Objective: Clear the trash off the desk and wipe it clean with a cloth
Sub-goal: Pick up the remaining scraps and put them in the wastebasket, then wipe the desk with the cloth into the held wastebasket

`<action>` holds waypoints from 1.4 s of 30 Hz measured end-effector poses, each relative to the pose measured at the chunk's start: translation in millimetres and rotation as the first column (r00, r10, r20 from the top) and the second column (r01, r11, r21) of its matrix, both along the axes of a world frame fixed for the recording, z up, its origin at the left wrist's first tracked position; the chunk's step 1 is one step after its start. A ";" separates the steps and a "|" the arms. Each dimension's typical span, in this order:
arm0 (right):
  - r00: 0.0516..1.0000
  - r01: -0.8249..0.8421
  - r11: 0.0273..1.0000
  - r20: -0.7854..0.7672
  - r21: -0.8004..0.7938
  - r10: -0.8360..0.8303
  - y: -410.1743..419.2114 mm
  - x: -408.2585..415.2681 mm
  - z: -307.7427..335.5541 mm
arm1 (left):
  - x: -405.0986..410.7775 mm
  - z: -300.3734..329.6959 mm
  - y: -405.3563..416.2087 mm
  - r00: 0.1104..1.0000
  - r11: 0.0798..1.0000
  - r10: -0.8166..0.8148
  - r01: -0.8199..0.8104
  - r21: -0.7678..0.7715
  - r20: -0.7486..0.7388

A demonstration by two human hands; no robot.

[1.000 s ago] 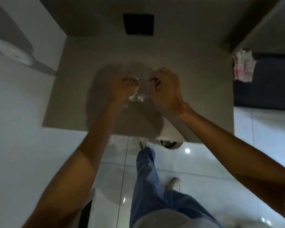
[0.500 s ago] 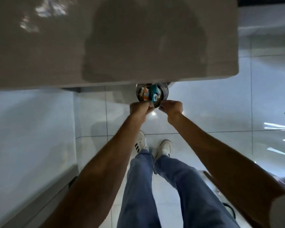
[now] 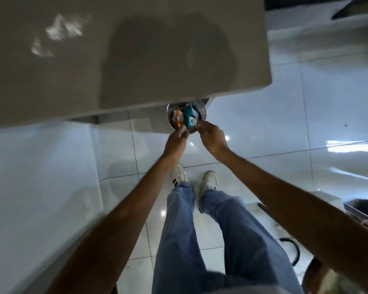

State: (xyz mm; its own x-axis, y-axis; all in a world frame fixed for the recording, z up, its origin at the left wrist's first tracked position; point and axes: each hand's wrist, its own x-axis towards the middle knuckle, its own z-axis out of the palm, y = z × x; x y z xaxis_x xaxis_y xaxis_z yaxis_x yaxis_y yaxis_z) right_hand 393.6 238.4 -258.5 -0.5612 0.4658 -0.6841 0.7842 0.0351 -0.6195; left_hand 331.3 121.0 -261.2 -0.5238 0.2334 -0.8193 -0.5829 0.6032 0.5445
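Just below the table edge, at centre frame, sits a round metal bin [image 3: 201, 111], its mouth facing up toward the camera and half tucked under the overhang. It holds the trash [image 3: 184, 117]: an orange-and-white wrapper beside a teal carton. The carton's long axis runs roughly up-down in the frame, its upper end toward the table and its lower end toward the hands. Both hands hang over the bin's near rim, presumably so that anything released falls inside rather than onto the floor. The left hand [image 3: 175, 141] has its fingers drawn together into a pinch at the rim; whether a scrap lies between them cannot be told. The right hand [image 3: 212, 135] is likewise curled, fingertips pointing toward the left hand, and its contents cannot be told either; blur hides the detail. The two hands are near each other but apart. Above them the table [image 3: 51, 81] fills the upper left and centre of the frame, its grey top showing no litter, only a head-shaped shadow. Judged from this, clearing is nearly finished and wiping is not yet begun; no cloth is visible. Glossy white floor tiles [image 3: 306, 124] surround the bin.
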 end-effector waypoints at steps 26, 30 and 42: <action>0.905 -0.408 0.656 0.187 0.635 0.382 321.0 -264.0 150.1 | -212.9 181.2 251.5 0.240 0.717 -0.694 0.308 -0.625 -0.679; 0.913 -0.400 0.636 0.225 0.660 0.342 324.6 -272.2 144.6 | -219.6 171.9 235.0 0.231 0.718 -0.695 0.279 -0.637 -0.681; 0.834 -0.447 0.438 0.187 0.780 0.519 103.2 -129.8 174.5 | -111.1 180.8 73.9 0.198 0.787 -0.613 0.075 -0.612 -0.765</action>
State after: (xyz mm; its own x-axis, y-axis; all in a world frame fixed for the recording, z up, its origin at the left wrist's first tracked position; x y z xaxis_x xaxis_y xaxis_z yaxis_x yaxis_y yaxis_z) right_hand 263.8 341.6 -84.0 -0.8972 0.4152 -0.1505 0.4388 0.8770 -0.1958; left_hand 220.2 194.9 -80.4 -0.8869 0.4526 0.0927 0.4620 0.8671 0.1863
